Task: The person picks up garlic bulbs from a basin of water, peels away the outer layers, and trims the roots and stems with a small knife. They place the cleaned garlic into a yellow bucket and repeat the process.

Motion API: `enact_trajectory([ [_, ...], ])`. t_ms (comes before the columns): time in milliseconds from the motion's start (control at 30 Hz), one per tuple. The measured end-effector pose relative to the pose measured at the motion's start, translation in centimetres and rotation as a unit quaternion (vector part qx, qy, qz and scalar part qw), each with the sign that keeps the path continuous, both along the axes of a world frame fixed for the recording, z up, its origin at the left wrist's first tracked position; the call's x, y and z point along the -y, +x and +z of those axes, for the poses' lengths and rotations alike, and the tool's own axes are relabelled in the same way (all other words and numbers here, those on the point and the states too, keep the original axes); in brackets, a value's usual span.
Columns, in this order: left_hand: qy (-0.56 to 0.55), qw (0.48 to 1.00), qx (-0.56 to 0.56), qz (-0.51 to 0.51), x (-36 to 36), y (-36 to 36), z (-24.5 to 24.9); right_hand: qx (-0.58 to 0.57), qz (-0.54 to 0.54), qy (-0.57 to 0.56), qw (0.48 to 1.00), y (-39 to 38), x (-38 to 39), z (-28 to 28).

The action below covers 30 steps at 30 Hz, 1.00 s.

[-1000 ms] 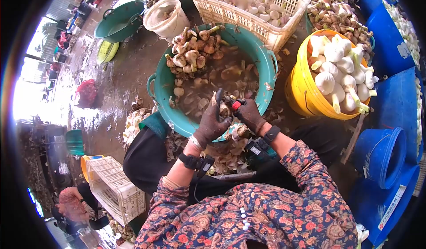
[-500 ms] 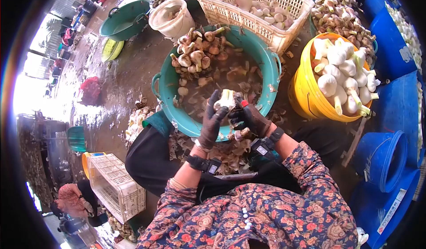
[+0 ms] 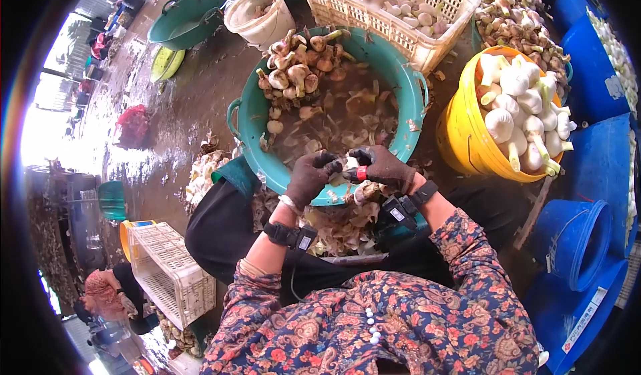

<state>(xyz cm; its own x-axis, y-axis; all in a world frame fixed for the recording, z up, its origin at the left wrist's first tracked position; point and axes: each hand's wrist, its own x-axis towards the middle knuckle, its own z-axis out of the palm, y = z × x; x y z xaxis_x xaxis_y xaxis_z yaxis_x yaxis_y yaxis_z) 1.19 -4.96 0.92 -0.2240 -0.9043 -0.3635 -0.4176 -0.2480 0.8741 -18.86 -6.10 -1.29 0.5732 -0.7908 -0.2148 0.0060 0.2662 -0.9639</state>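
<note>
So both hands are in dark, muddy work gloves and they're meeting right over the near edge of the teal basin (image 3: 414, 101). The left hand (image 3: 308, 176) has its grip curled tight around one side of a garlic bulb (image 3: 348, 163), fingers bent over the top of it. The right hand (image 3: 384, 168) closes in from the other side, also clamped down, with a little red bit (image 3: 361, 172) poking out at the fingers. It looks like a small tool or a guard, but I honestly can't tell which.

The bulb itself is mostly buried between the gloves. Only a pale whitish patch shows, so it looks clean-skinned where you can see it.

The basin is full of brown water with floating skins, and a pile of dirty, unpeeled bulbs (image 3: 297, 71) sits at its far side. A heap of peelings (image 3: 340, 223) sits in the person's lap, just under the hands. To the right there's a yellow bucket (image 3: 461, 141) stacked with white, cleaned bulbs, with a white basket (image 3: 374, 14) past the basin and blue tubs (image 3: 574, 241) on the far right. There's a black strapped device on each wrist (image 3: 292, 236).
</note>
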Motion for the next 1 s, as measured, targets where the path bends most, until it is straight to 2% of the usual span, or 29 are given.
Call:
enact_trajectory([
  [67,0.025,1.000,-0.013,0.009,-0.6,0.5,-0.8,-0.019,0.003,-0.001,1.000,-0.1,0.0,0.2],
  [100,0.057,0.986,-0.148,0.054,-1.0,0.8,-1.9,0.033,-0.002,0.011,0.999,-0.1,0.0,0.8],
  [133,0.088,0.951,-0.280,0.098,-1.5,1.0,-2.7,0.085,-0.007,0.023,0.996,-0.1,0.0,1.2],
  [167,-0.220,0.973,-0.013,-0.070,-1.8,1.5,-3.4,0.119,-0.002,0.053,0.992,0.0,-0.1,1.0],
  [200,-0.221,0.973,-0.013,-0.068,-2.0,1.8,-2.9,0.119,0.000,0.051,0.992,0.3,-0.2,0.6],
  [233,-0.259,0.963,0.034,-0.061,-2.1,2.0,-2.3,-0.021,-0.042,-0.160,0.986,0.7,-0.3,0.2],
  [267,-0.296,0.950,0.080,-0.054,-2.3,2.1,-1.9,-0.158,-0.083,-0.361,0.916,0.9,-0.6,-0.3],
  [300,-0.356,0.925,0.110,-0.069,-2.1,2.0,-1.5,-0.204,-0.084,-0.388,0.895,1.3,-0.9,0.5],
  [333,-0.357,0.925,0.111,-0.068,-1.9,1.8,-1.2,-0.204,-0.084,-0.389,0.895,1.5,-1.0,0.5],
  [367,-0.216,0.976,0.034,-0.020,-1.9,1.5,-1.0,-0.230,-0.050,-0.445,0.864,1.6,-1.3,0.4],
  [400,-0.068,0.996,-0.044,0.028,-2.0,1.2,-0.9,-0.255,-0.016,-0.498,0.829,1.7,-1.6,0.3],
  [433,-0.044,0.994,-0.090,0.035,-1.8,1.0,-0.9,-0.244,-0.034,-0.503,0.828,1.9,-1.7,0.2],
  [467,-0.044,0.994,-0.090,0.034,-1.7,1.0,-1.0,-0.244,-0.035,-0.503,0.828,1.8,-1.6,-0.2],
  [533,-0.070,0.987,-0.123,0.082,-1.7,1.1,-1.7,-0.216,-0.058,-0.351,0.909,1.7,-1.4,-1.2],
  [567,-0.166,0.978,-0.113,0.061,-1.6,1.4,-3.6,-0.206,-0.078,-0.368,0.903,1.6,-1.5,-1.5],
  [600,-0.165,0.978,-0.113,0.061,-1.6,1.4,-2.9,-0.206,-0.077,-0.367,0.904,1.8,-1.7,-1.5],
  [667,-0.113,0.987,-0.112,0.014,-1.6,1.7,-1.4,-0.248,-0.085,-0.315,0.912,2.6,-2.2,-1.4],
  [700,0.008,0.968,-0.237,0.080,-1.2,1.7,-1.9,-0.247,-0.084,-0.314,0.913,2.9,-2.2,-1.2],
  [767,0.001,0.978,-0.196,0.071,-1.2,2.3,-2.3,-0.311,-0.137,-0.405,0.849,3.0,-2.2,-0.5],
  [800,-0.008,0.986,-0.156,0.063,-1.1,2.3,-1.8,-0.311,-0.137,-0.405,0.849,2.8,-2.0,0.1],
  [867,0.015,0.982,-0.155,0.102,-1.3,1.7,-1.2,-0.322,-0.029,-0.438,0.839,2.3,-1.6,0.9],
  [900,0.022,0.986,-0.144,0.079,-1.3,1.9,-1.4,-0.251,-0.019,-0.488,0.836,2.1,-1.8,-0.4],
  [933,0.027,0.989,-0.133,0.056,-1.3,1.8,-1.2,-0.251,-0.018,-0.488,0.836,2.4,-2.1,-1.1],
  [1000,0.000,0.990,-0.132,0.052,-1.6,1.7,-0.5,-0.083,-0.132,-0.340,0.927,3.3,-2.6,-2.0],
])
